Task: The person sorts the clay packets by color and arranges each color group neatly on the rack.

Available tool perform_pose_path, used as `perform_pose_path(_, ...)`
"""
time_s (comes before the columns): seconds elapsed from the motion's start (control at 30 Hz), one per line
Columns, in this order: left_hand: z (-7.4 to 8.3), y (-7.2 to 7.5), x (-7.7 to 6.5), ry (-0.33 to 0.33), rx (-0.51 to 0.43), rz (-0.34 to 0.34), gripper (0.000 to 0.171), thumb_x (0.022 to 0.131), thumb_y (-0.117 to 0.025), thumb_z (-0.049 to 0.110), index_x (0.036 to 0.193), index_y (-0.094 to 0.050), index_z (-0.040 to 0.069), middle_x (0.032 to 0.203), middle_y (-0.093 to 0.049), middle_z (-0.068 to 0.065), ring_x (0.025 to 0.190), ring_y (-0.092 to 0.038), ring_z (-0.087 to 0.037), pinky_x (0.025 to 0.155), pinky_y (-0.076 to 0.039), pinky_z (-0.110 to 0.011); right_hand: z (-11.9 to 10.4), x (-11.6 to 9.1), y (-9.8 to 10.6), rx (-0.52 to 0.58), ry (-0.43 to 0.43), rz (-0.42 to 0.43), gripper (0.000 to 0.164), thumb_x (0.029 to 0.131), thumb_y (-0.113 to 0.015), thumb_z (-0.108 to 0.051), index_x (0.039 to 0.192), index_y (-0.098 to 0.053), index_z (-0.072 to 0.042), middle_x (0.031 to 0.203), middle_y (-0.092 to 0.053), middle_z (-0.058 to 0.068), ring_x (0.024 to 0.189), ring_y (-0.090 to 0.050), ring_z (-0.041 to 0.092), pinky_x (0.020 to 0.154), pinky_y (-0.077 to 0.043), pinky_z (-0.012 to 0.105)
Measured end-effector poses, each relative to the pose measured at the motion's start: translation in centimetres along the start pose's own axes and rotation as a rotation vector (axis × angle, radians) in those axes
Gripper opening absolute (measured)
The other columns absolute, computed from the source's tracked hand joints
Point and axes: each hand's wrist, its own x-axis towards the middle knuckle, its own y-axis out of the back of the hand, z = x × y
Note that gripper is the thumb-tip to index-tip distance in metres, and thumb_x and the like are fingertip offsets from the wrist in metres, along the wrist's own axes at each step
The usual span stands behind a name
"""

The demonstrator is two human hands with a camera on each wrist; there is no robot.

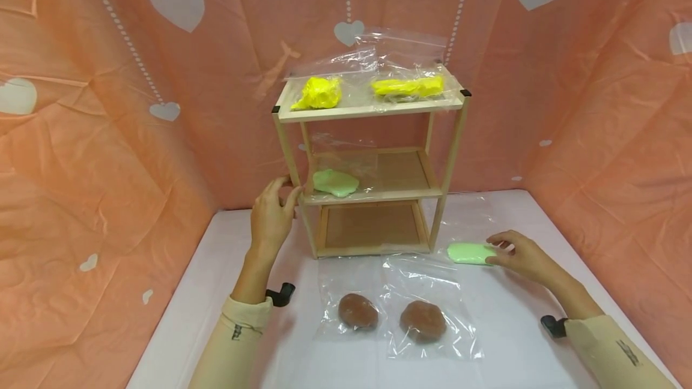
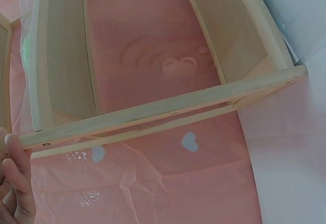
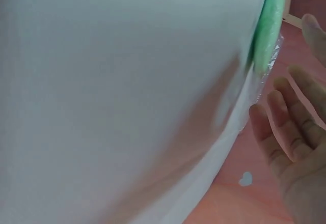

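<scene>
My left hand (image 1: pixel 272 215) holds the left front post of a small three-tier wooden shelf (image 1: pixel 373 199); in the left wrist view its fingers (image 2: pixel 18 155) curl at the post. Just right of that hand, a flat light-green lump of clay (image 1: pixel 336 183) lies in a clear bag on the middle tier. My right hand (image 1: pixel 521 254) is by a second light-green lump (image 1: pixel 469 253), bagged on the table right of the shelf. Its fingers (image 3: pixel 288 127) are spread and loosely bent, with a gap to the green lump (image 3: pixel 269 28) in the right wrist view.
Two bagged yellow lumps (image 1: pixel 320 93) sit on the top tier. Two bagged brown lumps, one left (image 1: pixel 358 311) and one right (image 1: pixel 423 321), lie on the white table (image 1: pixel 508 341) before the shelf. Pink cloth (image 1: pixel 232 107) with white hearts encloses the back and sides.
</scene>
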Motion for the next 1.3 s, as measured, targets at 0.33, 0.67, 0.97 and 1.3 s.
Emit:
perform_pose_path(0.33, 0.0, 0.0, 0.0, 0.001, -0.006, 0.003, 0.033, 0.107, -0.07, 0.026, 0.133, -0.071, 0.006, 0.109, -0.075, -0.013, 0.059, -0.071, -0.023, 0.06, -0.052, -0.045, 0.6, 0.4, -0.5, -0.013, 0.043, -0.044, 0.051, 0.075, -0.098, -0.011, 0.115, -0.073, 0.008, 0.101, -0.068, 0.014, 0.087, -0.062, 0.025, 0.074, -0.052, 0.033)
perform_pose_path(0.67, 0.0, -0.1, 0.0, -0.003, -0.018, 0.001, 0.033, 0.107, -0.07, 0.025, 0.133, -0.07, 0.005, 0.11, -0.075, -0.013, 0.058, -0.07, -0.023, 0.059, -0.053, -0.044, 1.2, 0.7, -0.8, -0.011, 0.05, -0.079, 0.053, 0.074, -0.099, -0.011, 0.116, -0.072, 0.01, 0.101, -0.065, 0.011, 0.088, -0.058, 0.022, 0.074, -0.048, 0.03)
perform_pose_path(0.97, 0.1, 0.0, 0.0, -0.001, -0.013, 0.003, 0.033, 0.107, -0.07, 0.026, 0.133, -0.07, 0.004, 0.106, -0.075, -0.013, 0.057, -0.07, -0.023, 0.059, -0.052, -0.044, 1.3, 0.9, -0.7, -0.018, -0.007, -0.133, 0.052, 0.076, -0.098, -0.013, 0.116, -0.072, 0.009, 0.104, -0.063, 0.012, 0.093, -0.057, 0.024, 0.079, -0.049, 0.033)
perform_pose_path(1.3, 0.3, 0.1, -0.1, 0.008, -0.012, -0.006, 0.034, 0.107, -0.07, 0.026, 0.134, -0.07, 0.004, 0.105, -0.074, -0.013, 0.057, -0.07, -0.023, 0.058, -0.052, -0.043, 1.5, 1.2, -0.8, -0.055, -0.018, -0.163, 0.049, 0.078, -0.097, -0.017, 0.115, -0.074, 0.005, 0.106, -0.064, 0.011, 0.095, -0.057, 0.025, 0.083, -0.049, 0.04)
